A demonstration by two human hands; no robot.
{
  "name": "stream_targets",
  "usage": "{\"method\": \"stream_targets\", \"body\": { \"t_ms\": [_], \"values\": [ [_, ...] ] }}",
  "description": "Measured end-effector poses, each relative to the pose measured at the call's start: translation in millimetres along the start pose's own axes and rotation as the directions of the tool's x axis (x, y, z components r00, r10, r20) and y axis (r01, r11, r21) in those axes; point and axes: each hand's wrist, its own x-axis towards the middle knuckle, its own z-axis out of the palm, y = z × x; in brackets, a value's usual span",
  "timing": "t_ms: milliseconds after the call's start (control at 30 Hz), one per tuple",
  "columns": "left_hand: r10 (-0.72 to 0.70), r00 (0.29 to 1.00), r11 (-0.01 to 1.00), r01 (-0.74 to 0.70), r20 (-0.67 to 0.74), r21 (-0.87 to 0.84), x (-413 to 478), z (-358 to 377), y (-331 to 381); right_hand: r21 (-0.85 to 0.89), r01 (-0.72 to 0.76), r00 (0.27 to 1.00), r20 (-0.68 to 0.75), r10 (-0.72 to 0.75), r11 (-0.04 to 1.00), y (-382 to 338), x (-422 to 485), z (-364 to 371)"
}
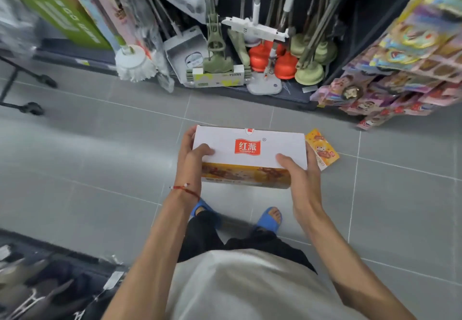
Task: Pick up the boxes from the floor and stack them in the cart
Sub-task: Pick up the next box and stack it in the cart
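Holds rectangular cardboard box (250,149) above tiled grey floor (100,159), long axis left to right, white top up. Grips left end with left hand (193,162), right end with right hand (298,179), thumbs curled over top. Reads "HONGPAI" on red logo; orange printed near side.

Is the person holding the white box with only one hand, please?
No, the left hand grips the white box at one end and the right hand grips its other end.
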Motion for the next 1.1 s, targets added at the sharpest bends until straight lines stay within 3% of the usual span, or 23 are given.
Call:
{"method": "stream_targets", "body": {
  "t_ms": [533, 833, 1100],
  "values": [
    [0.06, 0.945, 0.977, -0.123, -0.321, -0.177, 95, -299, 115, -0.144, 0.135, 0.94, 0.332, -0.081, 0.98, -49, -16, 355],
    [0.016, 0.835, 0.943, -0.196, -0.549, -0.27, 159, -403, 175, -0.2, 0.189, 0.83, 0.555, -0.048, 0.961, -91, 30, 536],
    [-0.088, 0.674, 0.901, -0.261, -0.734, -0.347, 209, -486, 234, -0.291, 0.308, 0.676, 0.737, 0.007, 0.906, -134, 57, 693]
  ]
}}
